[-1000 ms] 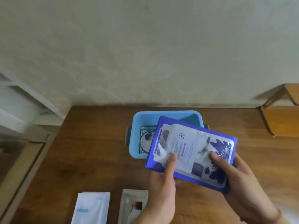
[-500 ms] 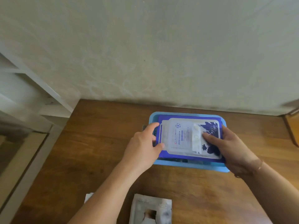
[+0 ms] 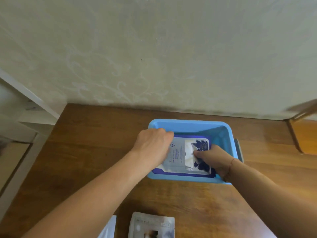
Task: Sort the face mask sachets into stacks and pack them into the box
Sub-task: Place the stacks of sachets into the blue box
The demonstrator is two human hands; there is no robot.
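A light blue plastic box [image 3: 188,124] stands on the wooden table near the wall. Inside it lies a stack of dark blue and white face mask sachets [image 3: 181,156], lying flat and low between the walls. My left hand [image 3: 154,146] reaches over the box's left rim, its fingers curled down round the stack's left edge. On the stack's right end my right hand [image 3: 213,158] grips it, thumb on top and fingers hidden beneath. What is under the stack is hidden.
A stack of grey sachets [image 3: 151,225] lies at the table's near edge, with a white sachet [image 3: 109,229] just left of it. A wooden chair [image 3: 304,134] stands at the right. White shelving [image 3: 25,107] sits left of the table.
Both hands have carried the blue sachet stack from in front of the box to over it, then lowered it inside. My view has moved closer to the box.
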